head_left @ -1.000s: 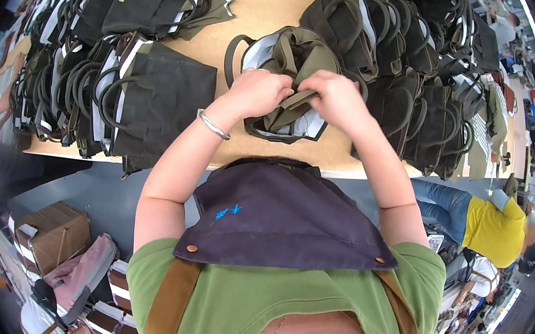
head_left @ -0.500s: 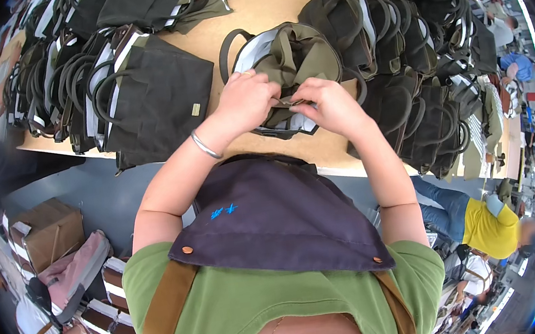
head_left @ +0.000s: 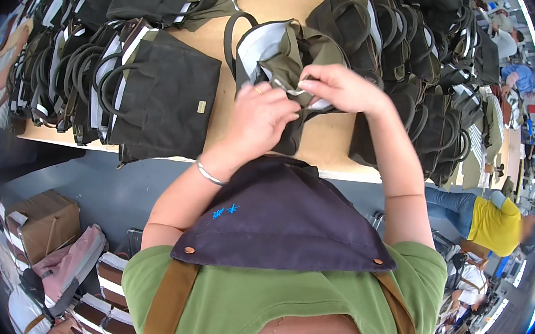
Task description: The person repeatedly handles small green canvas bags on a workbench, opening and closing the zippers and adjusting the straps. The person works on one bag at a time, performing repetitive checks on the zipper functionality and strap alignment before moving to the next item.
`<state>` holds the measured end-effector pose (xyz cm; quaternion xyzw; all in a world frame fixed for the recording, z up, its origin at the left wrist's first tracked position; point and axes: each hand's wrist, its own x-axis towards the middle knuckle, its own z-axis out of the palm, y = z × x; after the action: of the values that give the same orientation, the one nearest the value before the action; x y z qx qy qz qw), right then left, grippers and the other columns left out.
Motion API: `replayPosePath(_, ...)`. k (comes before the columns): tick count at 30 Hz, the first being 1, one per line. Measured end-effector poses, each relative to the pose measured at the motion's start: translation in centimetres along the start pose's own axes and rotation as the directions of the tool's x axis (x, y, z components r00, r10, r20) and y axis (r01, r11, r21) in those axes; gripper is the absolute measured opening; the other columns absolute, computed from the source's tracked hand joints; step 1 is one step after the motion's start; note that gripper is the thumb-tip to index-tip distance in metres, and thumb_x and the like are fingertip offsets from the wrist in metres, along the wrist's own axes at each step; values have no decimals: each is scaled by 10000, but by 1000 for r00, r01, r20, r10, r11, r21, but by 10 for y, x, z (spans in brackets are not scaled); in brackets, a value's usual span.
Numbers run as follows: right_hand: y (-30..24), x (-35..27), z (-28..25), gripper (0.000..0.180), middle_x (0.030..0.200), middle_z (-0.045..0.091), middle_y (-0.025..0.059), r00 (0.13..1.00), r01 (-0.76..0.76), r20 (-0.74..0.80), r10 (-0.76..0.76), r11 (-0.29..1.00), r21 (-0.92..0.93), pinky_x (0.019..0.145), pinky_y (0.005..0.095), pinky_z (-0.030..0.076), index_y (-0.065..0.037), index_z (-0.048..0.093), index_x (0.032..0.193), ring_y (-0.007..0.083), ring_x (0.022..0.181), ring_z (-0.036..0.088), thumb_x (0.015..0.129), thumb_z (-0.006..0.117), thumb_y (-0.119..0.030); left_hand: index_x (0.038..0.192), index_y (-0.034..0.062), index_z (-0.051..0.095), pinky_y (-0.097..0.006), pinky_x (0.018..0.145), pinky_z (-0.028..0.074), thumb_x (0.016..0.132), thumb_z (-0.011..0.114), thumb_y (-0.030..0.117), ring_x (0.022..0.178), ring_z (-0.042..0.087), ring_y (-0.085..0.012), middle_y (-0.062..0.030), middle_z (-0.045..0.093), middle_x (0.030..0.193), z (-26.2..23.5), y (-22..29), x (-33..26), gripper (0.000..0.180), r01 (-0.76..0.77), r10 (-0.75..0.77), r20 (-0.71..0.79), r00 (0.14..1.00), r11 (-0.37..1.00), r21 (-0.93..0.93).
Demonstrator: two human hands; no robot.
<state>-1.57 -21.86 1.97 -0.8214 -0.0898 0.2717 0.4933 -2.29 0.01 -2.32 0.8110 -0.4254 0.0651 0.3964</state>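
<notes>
A dark olive handbag (head_left: pixel 288 137) stands with its mouth open at the table's near edge, its green cloth lining (head_left: pixel 327 50) bunched up inside. On the bag's near left rim, my left hand (head_left: pixel 267 116) is closed with its fingers curled over the edge. Opposite it, my right hand (head_left: pixel 335 86) pinches the lining's edge between thumb and fingers. A pale strip of the lining's seam shows between the two hands. One dark loop handle rises at the bag's far left. The fingertips of my left hand are partly hidden.
Finished-looking dark bags (head_left: pixel 168 92) lie in rows on the left of the wooden table (head_left: pixel 211 36). More dark bags (head_left: pixel 391 36) crowd the right side. Below left are a cardboard box (head_left: pixel 48 222) and a pink bag (head_left: pixel 75 262). A person in yellow (head_left: pixel 494 224) works at the right.
My right hand has shifted slightly up and right with the lining's edge. My left hand has moved a little lower and right, and the bag's near side now tilts between them.
</notes>
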Motion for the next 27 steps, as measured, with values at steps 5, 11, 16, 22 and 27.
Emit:
replayPosePath(5,-30,1,-13,230,803,536,-17,995,102,-15,-102,995,-14,696,234,461,4,596,947,59,745,498,1007,544,-212,873,70,719,-346,704,419,760,770,131,706,516,-222,-20,596,701,-33,-10,21,138,12,1,46,999,963,-269)
replayPosePath(11,-38,-4,-22,238,634,489,-17,995,-16,94,30,990,-138,557,266,399,-18,634,965,77,590,443,985,572,-247,868,94,709,-343,700,420,755,780,156,733,539,-209,-17,617,732,-35,-5,24,147,121,-80,157,984,954,-276)
replayPosePath(16,-34,-15,-32,144,633,496,-55,974,-165,174,148,982,91,519,236,368,-8,663,995,40,567,418,962,591,-128,845,104,672,-346,758,428,761,774,169,803,573,-216,-17,646,833,-27,2,23,148,75,-53,80,995,950,-303)
replayPosePath(22,-22,-18,-33,166,725,581,-43,986,-14,168,8,999,34,599,217,399,-7,691,1014,30,653,452,896,575,7,842,99,647,-389,790,424,797,727,227,868,621,-234,-30,664,858,-25,2,30,157,62,-24,156,988,968,-244)
replayPosePath(27,-24,-20,-38,195,786,641,2,978,22,209,-9,998,-59,676,230,438,-7,691,1015,59,728,522,868,572,42,836,94,634,-401,771,424,807,702,233,852,627,-253,-34,665,854,-27,3,32,158,107,-50,226,973,963,-247)
